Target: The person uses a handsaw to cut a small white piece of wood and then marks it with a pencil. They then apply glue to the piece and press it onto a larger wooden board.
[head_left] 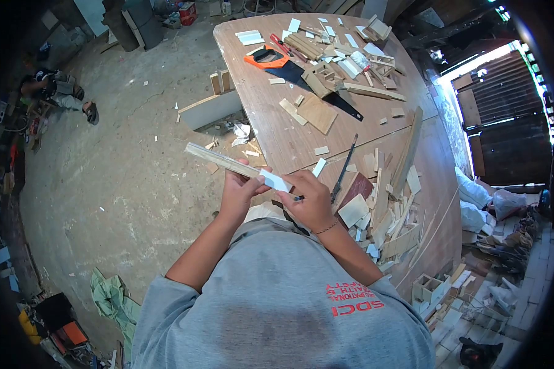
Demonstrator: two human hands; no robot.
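A long wooden strip (218, 161) slants across in front of my body, beyond the near table edge. Fingers of my left hand (239, 192) wrap round the strip from below, the thumb at a small white rectangular piece (276, 181) lying at its right end. My right hand (309, 198) is closed at the right end of that white piece, thumb and finger against it. A small dark tip, perhaps of a pen, shows under the right fingers; most of it is hidden.
The wooden table (264, 117) carries an orange-handled handsaw (301, 77), a square wood piece (317, 113), a thin dark tool (345, 169) and several wood offcuts (381, 209). A grey board (210, 111) stands left of the table. A person (58, 89) sits far left.
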